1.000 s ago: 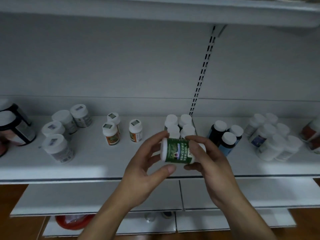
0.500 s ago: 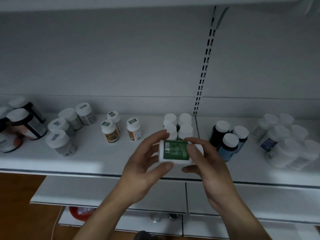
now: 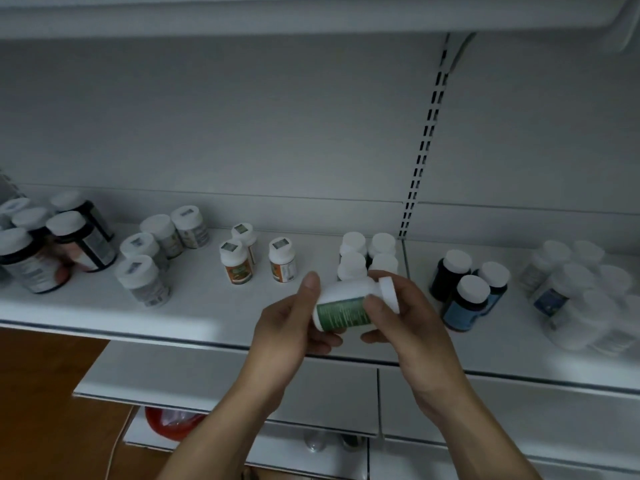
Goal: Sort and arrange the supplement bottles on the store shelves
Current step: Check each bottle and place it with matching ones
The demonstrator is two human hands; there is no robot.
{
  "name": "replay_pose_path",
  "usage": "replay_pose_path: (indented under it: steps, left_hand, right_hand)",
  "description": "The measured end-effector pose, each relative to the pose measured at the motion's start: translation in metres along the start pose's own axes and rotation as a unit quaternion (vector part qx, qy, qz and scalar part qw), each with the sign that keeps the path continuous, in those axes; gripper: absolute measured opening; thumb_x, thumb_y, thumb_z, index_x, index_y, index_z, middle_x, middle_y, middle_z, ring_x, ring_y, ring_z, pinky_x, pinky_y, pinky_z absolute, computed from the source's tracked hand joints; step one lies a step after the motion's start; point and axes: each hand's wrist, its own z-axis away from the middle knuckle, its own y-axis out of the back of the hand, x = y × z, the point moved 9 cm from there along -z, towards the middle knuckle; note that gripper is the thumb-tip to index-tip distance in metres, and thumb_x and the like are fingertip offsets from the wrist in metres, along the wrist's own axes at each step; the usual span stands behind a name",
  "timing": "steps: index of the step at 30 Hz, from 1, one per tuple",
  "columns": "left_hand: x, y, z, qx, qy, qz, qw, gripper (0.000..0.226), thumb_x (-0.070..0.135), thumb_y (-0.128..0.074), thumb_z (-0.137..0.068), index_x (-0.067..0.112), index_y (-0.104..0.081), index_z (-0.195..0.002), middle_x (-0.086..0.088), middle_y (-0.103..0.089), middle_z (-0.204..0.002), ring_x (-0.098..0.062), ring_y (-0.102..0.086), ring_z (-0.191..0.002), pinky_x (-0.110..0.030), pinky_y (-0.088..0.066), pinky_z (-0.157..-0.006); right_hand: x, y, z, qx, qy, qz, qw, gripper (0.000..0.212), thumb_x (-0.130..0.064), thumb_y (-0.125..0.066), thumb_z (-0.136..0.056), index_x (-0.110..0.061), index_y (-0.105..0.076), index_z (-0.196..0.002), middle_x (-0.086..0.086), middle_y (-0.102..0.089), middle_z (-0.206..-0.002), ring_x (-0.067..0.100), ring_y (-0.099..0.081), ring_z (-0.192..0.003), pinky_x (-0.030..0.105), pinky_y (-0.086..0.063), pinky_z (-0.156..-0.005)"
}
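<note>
- The left hand [image 3: 291, 327] grips the base end of a smooth white plastic bottle with a matte green label [image 3: 341, 314], with the thumb laid over the top and the fingers curled beneath.
- The right hand [image 3: 414, 329] pinches the same bottle near its round, flat white cap, with one finger across the label and the thumb under it.
- The bottle lies on its side in the air, above the front edge of the white painted metal shelf [image 3: 207, 306], with its cap turned to the right.
- Just behind it, four white-capped round bottles [image 3: 367, 254] stand upright in a tight square.
- To their left stand three small orange-labelled bottles [image 3: 237, 265], each with a square sticker on its lid.
- To the right is a cluster of three dark bottles with blue labels [image 3: 464, 301].
- Farthest back, a slotted steel upright [image 3: 423, 150] runs up the plain grey back panel [image 3: 242, 116].
</note>
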Motion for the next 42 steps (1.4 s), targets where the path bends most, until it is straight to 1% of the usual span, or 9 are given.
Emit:
replay_pose_path:
  steps: [5, 10, 16, 19, 22, 25, 30, 38, 42]
  left_hand:
    - [-0.023, 0.002, 0.01, -0.011, 0.056, 0.011, 0.998, 0.06, 0.061, -0.036, -0.092, 0.014, -0.074, -0.091, -0.01, -0.075, -0.076, -0.018, -0.072, -0.067, -0.027, -0.059, -0.066]
    - [-0.019, 0.013, 0.015, 0.014, -0.082, -0.065, 0.994, 0.021, 0.034, -0.056, -0.097, 0.034, -0.065, -0.116, 0.017, -0.068, -0.112, 0.001, -0.063, -0.104, -0.01, -0.047, -0.085]
    - [-0.012, 0.005, 0.017, -0.014, -0.19, -0.284, 0.939, 0.057, 0.05, -0.069, -0.077, 0.034, -0.054, -0.13, 0.027, -0.055, -0.122, 0.01, -0.048, -0.116, -0.001, -0.033, -0.091]
    - [-0.024, 0.024, 0.006, 0.03, -0.14, -0.258, 0.955, 0.053, 0.054, -0.07, -0.07, 0.044, -0.056, -0.12, 0.029, -0.06, -0.114, 0.01, -0.051, -0.11, 0.0, -0.036, -0.084]
    - [-0.046, 0.039, -0.009, 0.038, -0.093, -0.221, 0.97, 0.048, 0.041, -0.078, -0.075, 0.05, -0.052, -0.115, 0.027, -0.062, -0.111, 0.007, -0.055, -0.105, -0.001, -0.039, -0.081]
    - [-0.066, 0.055, -0.027, 0.056, -0.065, -0.203, 0.976, 0.052, 0.03, -0.081, -0.078, 0.051, -0.048, -0.113, 0.021, -0.058, -0.118, 0.0, -0.058, -0.108, -0.013, -0.048, -0.09]
    - [-0.072, 0.063, -0.057, 0.043, -0.047, -0.217, 0.974, 0.051, 0.031, -0.078, -0.081, 0.034, -0.054, -0.126, 0.018, -0.057, -0.121, -0.005, -0.056, -0.108, -0.021, -0.042, -0.088]
    - [-0.071, 0.054, -0.091, 0.004, -0.078, -0.222, 0.972, 0.056, 0.037, -0.074, -0.084, 0.029, -0.052, -0.135, 0.008, -0.062, -0.128, -0.013, -0.059, -0.115, -0.024, -0.044, -0.095]
    - [-0.06, 0.043, -0.11, -0.018, -0.104, -0.236, 0.966, 0.059, 0.034, -0.072, -0.086, 0.03, -0.047, -0.139, 0.005, -0.06, -0.133, -0.016, -0.057, -0.119, -0.027, -0.043, -0.099]
  right_hand:
    - [0.01, -0.004, 0.006, 0.0, -0.009, 0.003, 1.0, 0.03, -0.036, -0.07, -0.07, -0.032, -0.067, -0.1, -0.009, -0.072, -0.095, 0.008, -0.067, -0.088, 0.019, -0.053, -0.066]
    - [0.021, 0.002, 0.009, 0.029, -0.031, 0.054, 0.998, 0.032, -0.043, -0.074, -0.068, -0.034, -0.068, -0.098, -0.013, -0.072, -0.095, 0.004, -0.066, -0.09, 0.024, -0.052, -0.075]
    - [0.018, -0.013, 0.007, -0.006, -0.021, 0.142, 0.99, 0.034, -0.03, -0.078, -0.077, -0.043, -0.061, -0.103, -0.029, -0.065, -0.099, -0.006, -0.062, -0.093, 0.01, -0.049, -0.073]
    - [0.015, -0.023, -0.004, -0.015, -0.026, 0.17, 0.985, 0.026, -0.045, -0.068, -0.081, -0.044, -0.06, -0.106, -0.026, -0.065, -0.099, -0.013, -0.057, -0.093, 0.004, -0.044, -0.069]
    - [0.006, -0.01, -0.029, 0.066, 0.002, 0.233, 0.97, 0.03, -0.048, -0.064, -0.086, -0.036, -0.062, -0.113, -0.025, -0.06, -0.101, -0.017, -0.055, -0.086, 0.001, -0.04, -0.066]
    - [-0.001, -0.01, -0.051, 0.093, 0.044, 0.346, 0.933, 0.04, -0.041, -0.063, -0.09, -0.029, -0.057, -0.127, -0.015, -0.058, -0.119, -0.004, -0.058, -0.083, 0.015, -0.04, -0.074]
    - [0.014, -0.031, -0.07, 0.051, 0.053, 0.494, 0.866, 0.045, -0.037, -0.061, -0.092, -0.02, -0.052, -0.133, -0.006, -0.049, -0.14, 0.019, -0.055, -0.116, 0.03, -0.042, -0.087]
    - [0.016, -0.03, -0.075, 0.063, 0.026, 0.539, 0.84, 0.043, -0.02, -0.061, -0.092, -0.013, -0.053, -0.134, 0.008, -0.044, -0.137, 0.032, -0.06, -0.102, 0.038, -0.05, -0.083]
    - [0.018, -0.028, -0.068, 0.072, 0.034, 0.526, 0.847, 0.039, -0.012, -0.062, -0.089, -0.013, -0.057, -0.128, 0.008, -0.047, -0.132, 0.029, -0.06, -0.1, 0.031, -0.047, -0.084]
